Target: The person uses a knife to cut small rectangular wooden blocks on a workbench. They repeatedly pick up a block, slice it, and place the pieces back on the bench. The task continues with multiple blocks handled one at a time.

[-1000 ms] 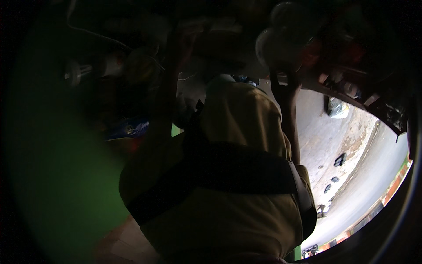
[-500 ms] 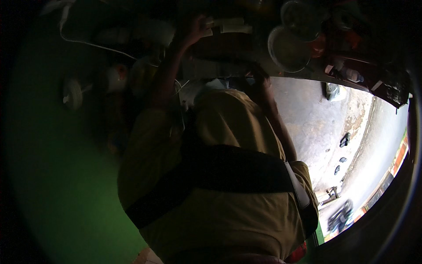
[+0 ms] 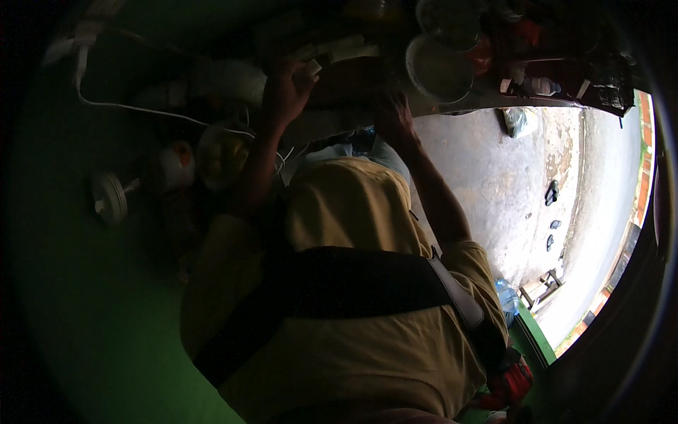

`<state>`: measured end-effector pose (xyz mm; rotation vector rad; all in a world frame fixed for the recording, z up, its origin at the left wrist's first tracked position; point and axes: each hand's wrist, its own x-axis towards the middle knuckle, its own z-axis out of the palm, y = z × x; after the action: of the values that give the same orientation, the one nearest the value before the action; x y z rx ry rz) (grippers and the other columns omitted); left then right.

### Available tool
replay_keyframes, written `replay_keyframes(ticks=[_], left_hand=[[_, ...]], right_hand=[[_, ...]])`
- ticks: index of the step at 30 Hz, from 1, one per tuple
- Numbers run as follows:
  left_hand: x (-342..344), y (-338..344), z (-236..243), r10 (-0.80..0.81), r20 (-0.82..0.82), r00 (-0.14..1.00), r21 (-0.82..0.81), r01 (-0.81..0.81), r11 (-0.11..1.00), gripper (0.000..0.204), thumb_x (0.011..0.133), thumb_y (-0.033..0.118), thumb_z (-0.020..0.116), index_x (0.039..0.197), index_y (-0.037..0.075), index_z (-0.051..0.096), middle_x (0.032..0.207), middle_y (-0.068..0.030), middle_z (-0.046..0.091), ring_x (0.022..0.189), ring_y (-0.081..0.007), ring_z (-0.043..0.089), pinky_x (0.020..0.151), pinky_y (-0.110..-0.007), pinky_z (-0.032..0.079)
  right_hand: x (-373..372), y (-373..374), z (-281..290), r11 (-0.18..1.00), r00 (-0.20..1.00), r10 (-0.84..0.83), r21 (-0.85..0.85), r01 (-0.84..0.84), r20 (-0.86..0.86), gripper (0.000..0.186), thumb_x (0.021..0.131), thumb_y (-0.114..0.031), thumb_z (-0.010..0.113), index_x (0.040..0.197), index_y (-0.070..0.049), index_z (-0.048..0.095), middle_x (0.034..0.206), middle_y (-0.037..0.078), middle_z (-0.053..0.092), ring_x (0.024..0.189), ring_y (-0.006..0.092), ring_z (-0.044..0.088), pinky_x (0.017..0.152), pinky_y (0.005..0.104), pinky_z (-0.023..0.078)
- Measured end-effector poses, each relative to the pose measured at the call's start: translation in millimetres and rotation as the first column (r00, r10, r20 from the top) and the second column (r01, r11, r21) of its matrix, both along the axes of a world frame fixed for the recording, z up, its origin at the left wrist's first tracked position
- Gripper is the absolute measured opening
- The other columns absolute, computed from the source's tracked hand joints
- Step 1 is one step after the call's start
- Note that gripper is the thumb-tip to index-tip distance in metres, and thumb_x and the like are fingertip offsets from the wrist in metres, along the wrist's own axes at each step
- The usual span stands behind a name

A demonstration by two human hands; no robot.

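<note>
My left hand [image 3: 284, 95] is closed around a pale, block-shaped piece [image 3: 311, 68] above a dark worktop. Just beyond it lie several similar pale, stick-like pieces [image 3: 349, 48]; the dim light hides what they are made of. To the right, my right hand [image 3: 395, 119] is low over the worktop's near edge with its fingers curled. Shade around those fingers hides what they hold, if anything. Between the two hands is a dark surface [image 3: 346, 78], too dim to make out.
A round pale bowl [image 3: 409, 67] stands right of my right hand, another bowl [image 3: 419, 15] behind it. Farther right lies a plastic bottle [image 3: 544, 86]. A white cable [image 3: 145, 108] runs at the left, near a clear container with yellow contents [image 3: 227, 157]. Sandals [image 3: 551, 192] lie on the floor.
My left hand has drawn back from the row of pale pieces toward me, with one piece in it. My right hand stays near the worktop's edge. The whole view has shifted somewhat.
</note>
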<state>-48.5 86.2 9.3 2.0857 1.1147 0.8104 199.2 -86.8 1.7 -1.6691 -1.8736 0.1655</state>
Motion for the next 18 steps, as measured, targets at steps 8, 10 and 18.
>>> replay_keyframes(ticks=[8, 10, 18], left_hand=[[8.8, -37.3, -3.3, 0.002, -0.169, 0.986, 0.131, 0.021, 0.991, 0.036, 0.089, 0.016, 0.081, 0.120, 0.007, 0.067, 0.121, -0.0182, 0.064, 0.112, -0.0374, 0.067, 0.092, -0.048, 0.056], [14.3, -42.7, -2.8, 0.019, -0.164, 0.986, 0.207, 0.016, 0.978, 0.034, 0.090, 0.017, 0.080, 0.120, 0.008, 0.067, 0.120, -0.0184, 0.065, 0.111, -0.0373, 0.067, 0.092, -0.048, 0.056], [15.7, -11.3, -15.6, 0.094, -0.095, 0.991, 0.360, -0.054, 0.932, 0.027, 0.099, 0.020, 0.072, 0.122, 0.006, 0.067, 0.120, -0.0209, 0.068, 0.111, -0.0409, 0.067, 0.095, -0.050, 0.056]], right_hand=[[25.7, -31.3, 65.4, 0.986, 1.000, 0.002, -0.164, -0.007, -0.029, 0.047, 0.082, 0.000, 0.067, 0.128, -0.008, 0.069, 0.121, 0.016, 0.067, 0.114, 0.0382, 0.066, 0.095, 0.0471, 0.058], [31.2, -55.1, 82.8, 0.946, 0.992, -0.079, -0.322, 0.042, -0.102, 0.045, 0.081, 0.002, 0.066, 0.125, -0.006, 0.070, 0.122, 0.019, 0.068, 0.111, 0.0387, 0.068, 0.093, 0.0460, 0.058], [33.6, -93.2, 80.7, 0.817, 0.905, -0.254, -0.577, 0.010, -0.343, 0.034, 0.093, -0.009, 0.071, 0.127, -0.004, 0.070, 0.121, 0.020, 0.072, 0.108, 0.0371, 0.072, 0.092, 0.0439, 0.059]])
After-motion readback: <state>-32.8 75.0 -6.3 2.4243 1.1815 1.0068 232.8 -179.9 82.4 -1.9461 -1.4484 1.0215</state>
